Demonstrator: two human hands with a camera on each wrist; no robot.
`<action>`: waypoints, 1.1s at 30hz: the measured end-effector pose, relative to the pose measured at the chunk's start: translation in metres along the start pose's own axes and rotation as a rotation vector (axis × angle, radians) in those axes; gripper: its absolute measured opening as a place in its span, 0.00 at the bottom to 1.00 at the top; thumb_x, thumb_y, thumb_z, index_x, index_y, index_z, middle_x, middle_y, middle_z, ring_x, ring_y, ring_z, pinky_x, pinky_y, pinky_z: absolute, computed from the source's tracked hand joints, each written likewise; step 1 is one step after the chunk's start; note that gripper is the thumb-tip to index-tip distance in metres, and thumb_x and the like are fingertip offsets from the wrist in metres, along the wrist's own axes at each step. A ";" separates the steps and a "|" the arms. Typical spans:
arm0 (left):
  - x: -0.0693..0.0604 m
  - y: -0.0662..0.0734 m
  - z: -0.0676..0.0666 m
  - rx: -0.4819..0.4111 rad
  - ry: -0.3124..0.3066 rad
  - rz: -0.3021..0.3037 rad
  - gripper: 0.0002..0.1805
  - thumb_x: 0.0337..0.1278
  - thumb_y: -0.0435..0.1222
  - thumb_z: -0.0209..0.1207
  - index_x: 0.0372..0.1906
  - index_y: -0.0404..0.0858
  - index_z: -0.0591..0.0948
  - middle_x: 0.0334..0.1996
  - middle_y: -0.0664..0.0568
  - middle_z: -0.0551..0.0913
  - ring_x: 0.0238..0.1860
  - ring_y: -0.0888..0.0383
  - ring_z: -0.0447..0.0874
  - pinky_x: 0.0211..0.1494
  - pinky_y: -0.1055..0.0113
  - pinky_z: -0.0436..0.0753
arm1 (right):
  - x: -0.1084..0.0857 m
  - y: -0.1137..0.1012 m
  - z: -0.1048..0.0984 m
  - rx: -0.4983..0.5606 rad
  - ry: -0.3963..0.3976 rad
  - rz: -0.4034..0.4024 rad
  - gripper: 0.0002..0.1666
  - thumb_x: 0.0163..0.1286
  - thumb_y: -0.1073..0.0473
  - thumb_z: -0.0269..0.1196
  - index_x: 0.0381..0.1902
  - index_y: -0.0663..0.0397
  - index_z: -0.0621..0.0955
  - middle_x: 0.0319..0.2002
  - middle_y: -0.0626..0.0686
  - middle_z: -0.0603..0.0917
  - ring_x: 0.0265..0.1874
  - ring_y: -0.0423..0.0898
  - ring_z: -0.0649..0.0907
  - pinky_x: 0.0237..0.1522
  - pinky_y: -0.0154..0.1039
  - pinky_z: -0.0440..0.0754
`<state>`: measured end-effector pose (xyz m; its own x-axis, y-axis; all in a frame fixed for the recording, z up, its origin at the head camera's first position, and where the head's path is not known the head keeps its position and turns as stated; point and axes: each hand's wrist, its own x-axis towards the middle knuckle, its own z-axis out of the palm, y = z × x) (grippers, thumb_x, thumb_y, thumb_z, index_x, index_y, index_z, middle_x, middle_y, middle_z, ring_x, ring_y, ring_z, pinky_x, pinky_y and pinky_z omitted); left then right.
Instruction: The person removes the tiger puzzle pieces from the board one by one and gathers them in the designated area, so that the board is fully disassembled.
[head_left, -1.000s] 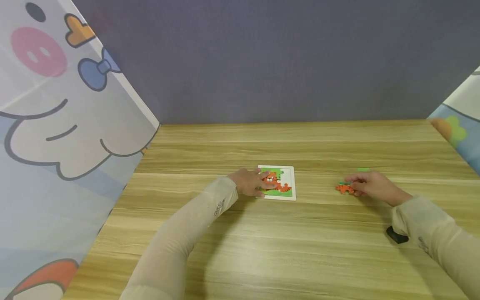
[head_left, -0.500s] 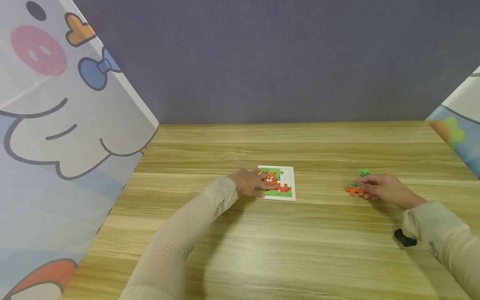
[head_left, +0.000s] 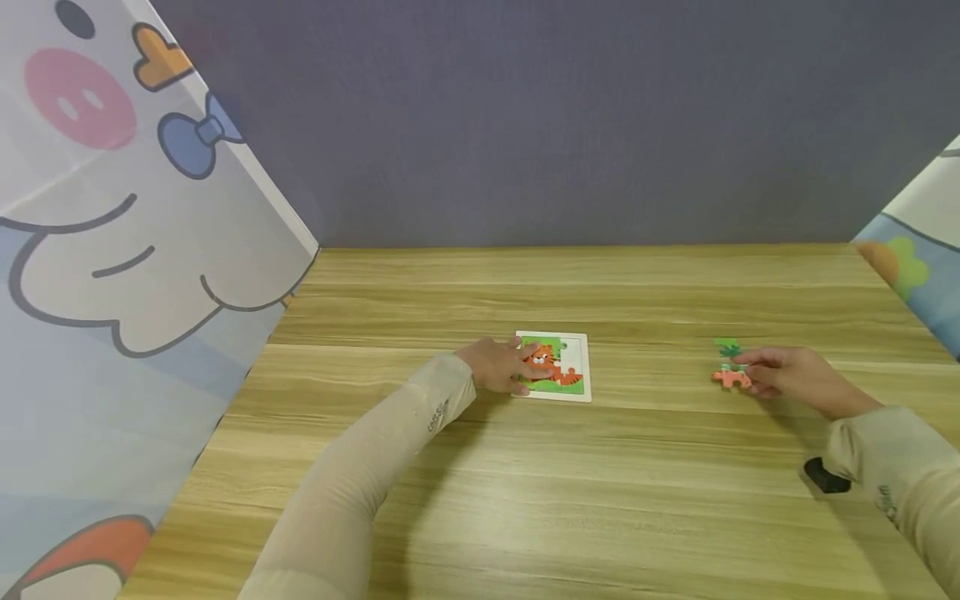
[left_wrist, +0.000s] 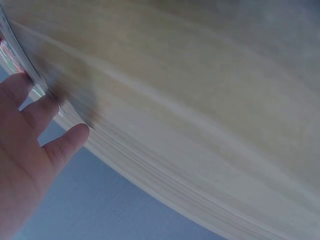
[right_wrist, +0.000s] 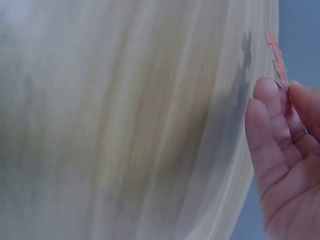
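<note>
Right hand [head_left: 798,379], bare: thumb and fingers pinched on an orange puzzle piece [head_left: 732,379] with a green upper edge. In the right wrist view the piece stands up from between thumb and fingertip, and a dark shadow falls apart from it on the table surface.

Green piece [head_left: 726,343], light and dark green: lies on the table just beyond the right fingertips; whether they touch it cannot be told.

Left hand [head_left: 495,365], bare: fingers apart, extended over the left part of a puzzle board — nothing gripped. The left wrist view shows the fingertips at the board's edge.

Puzzle board [head_left: 589,371], square, white-rimmed: lies flat on the table, well apart from the pinched piece. Picture: an orange tiger with a pale muzzle, green above and below. White backing shows at the upper right, with knobs of the fitted pieces jutting into it.

Table [head_left: 555,500]: wood-grain top, yellowish brown with darker streaks.

Sleeves [head_left: 375,450], two, beige: dark lettering near each cuff.

Black block [head_left: 827,475], small: at the underside of the right cuff — its attachment not clear.

Grey panel [head_left: 555,125]: upright behind the table.

Printed panel [head_left: 112,208]: at the left, with pink snout and blue bow.
</note>
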<state>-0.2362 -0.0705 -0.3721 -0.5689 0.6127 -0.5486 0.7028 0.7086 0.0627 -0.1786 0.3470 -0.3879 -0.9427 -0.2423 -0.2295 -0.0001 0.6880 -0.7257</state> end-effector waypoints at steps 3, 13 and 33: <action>0.000 0.000 0.000 -0.007 -0.001 -0.002 0.31 0.67 0.54 0.47 0.72 0.66 0.54 0.76 0.55 0.41 0.75 0.49 0.39 0.69 0.48 0.62 | -0.001 0.003 -0.002 -0.004 0.000 0.003 0.25 0.76 0.62 0.49 0.58 0.83 0.68 0.36 0.52 0.86 0.29 0.35 0.83 0.32 0.35 0.83; -0.001 0.001 0.000 -0.016 -0.017 -0.010 0.31 0.67 0.54 0.47 0.72 0.66 0.55 0.76 0.56 0.40 0.75 0.50 0.38 0.71 0.46 0.55 | -0.001 0.010 -0.004 0.014 0.003 0.021 0.24 0.75 0.65 0.49 0.58 0.85 0.66 0.37 0.55 0.85 0.29 0.34 0.82 0.31 0.35 0.83; 0.002 0.000 -0.001 0.010 -0.006 -0.005 0.32 0.66 0.55 0.48 0.73 0.68 0.54 0.76 0.57 0.42 0.75 0.50 0.40 0.26 0.72 0.69 | 0.007 0.016 -0.011 -0.090 -0.016 0.006 0.21 0.73 0.67 0.51 0.56 0.83 0.71 0.30 0.50 0.84 0.26 0.35 0.80 0.29 0.35 0.82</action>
<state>-0.2377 -0.0690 -0.3727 -0.5698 0.6071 -0.5539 0.7044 0.7080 0.0514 -0.1889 0.3642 -0.3938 -0.9371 -0.2490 -0.2445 -0.0258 0.7481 -0.6631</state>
